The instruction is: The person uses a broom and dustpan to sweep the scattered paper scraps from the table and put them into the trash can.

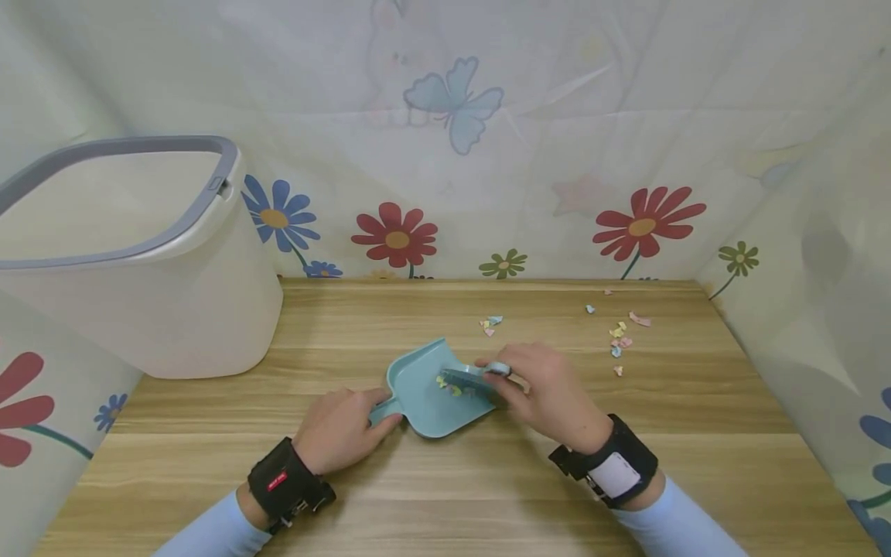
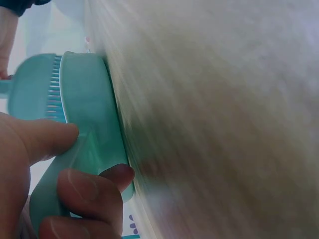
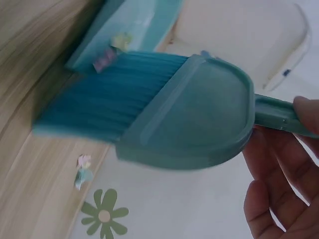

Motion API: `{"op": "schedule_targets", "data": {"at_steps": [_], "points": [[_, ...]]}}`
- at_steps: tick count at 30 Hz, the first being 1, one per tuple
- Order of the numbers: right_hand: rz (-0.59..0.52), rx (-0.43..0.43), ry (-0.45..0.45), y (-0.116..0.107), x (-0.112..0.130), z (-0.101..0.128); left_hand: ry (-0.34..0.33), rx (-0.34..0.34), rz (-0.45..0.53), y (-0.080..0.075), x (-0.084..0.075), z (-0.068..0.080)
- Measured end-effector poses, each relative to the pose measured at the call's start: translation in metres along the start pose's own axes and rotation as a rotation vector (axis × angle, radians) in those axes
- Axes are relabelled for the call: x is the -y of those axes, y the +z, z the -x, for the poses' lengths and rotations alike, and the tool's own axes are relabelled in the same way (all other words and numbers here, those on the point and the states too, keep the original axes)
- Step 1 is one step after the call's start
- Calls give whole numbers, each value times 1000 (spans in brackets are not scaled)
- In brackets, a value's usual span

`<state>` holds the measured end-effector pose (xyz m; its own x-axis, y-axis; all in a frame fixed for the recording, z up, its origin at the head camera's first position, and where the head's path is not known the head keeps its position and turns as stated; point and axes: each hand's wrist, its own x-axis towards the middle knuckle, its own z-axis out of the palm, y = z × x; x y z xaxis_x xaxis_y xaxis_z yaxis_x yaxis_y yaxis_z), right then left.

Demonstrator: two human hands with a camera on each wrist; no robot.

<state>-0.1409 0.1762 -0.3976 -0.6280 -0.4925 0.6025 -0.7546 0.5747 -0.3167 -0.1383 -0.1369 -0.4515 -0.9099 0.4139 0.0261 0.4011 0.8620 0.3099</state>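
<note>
My left hand (image 1: 341, 429) grips the handle of a light blue dustpan (image 1: 431, 414), which lies on the wooden table. In the left wrist view its fingers curl round the dustpan's handle (image 2: 47, 191). My right hand (image 1: 550, 394) holds a small matching hand brush (image 3: 199, 114) by its handle, thumb on one side and fingers on the other. The blue bristles (image 3: 109, 99) are over the dustpan's open edge in the head view. Small crumpled paper scraps (image 1: 452, 388) in yellow and other pale colours lie in the pan beside the brush.
More paper scraps (image 1: 489, 325) lie behind the dustpan, and several others (image 1: 618, 340) are scattered on the right of the table (image 1: 445, 495). A large white bin (image 1: 209, 309) with a grey rim stands at the back left. A flower-printed curtain (image 1: 543, 170) borders the table.
</note>
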Motion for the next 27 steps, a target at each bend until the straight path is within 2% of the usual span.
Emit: {"op": "schedule_targets", "data": {"at_steps": [3,5,10,20,27], "points": [[-107,-59,73,-7,0,-1,-1,-1,3,0,-1,0],[-120,-101,112,-12,-2,-2,-4,2,2,1,-1,0],[-28,-159,148,-20,-8,-3,-15,15,15,-1,-1,0],[175,-183,133,-30,-29,0,-61,30,80,-20,-4,1],[228,-182,168,-43,-41,2,-87,25,126,-35,-4,3]]}}
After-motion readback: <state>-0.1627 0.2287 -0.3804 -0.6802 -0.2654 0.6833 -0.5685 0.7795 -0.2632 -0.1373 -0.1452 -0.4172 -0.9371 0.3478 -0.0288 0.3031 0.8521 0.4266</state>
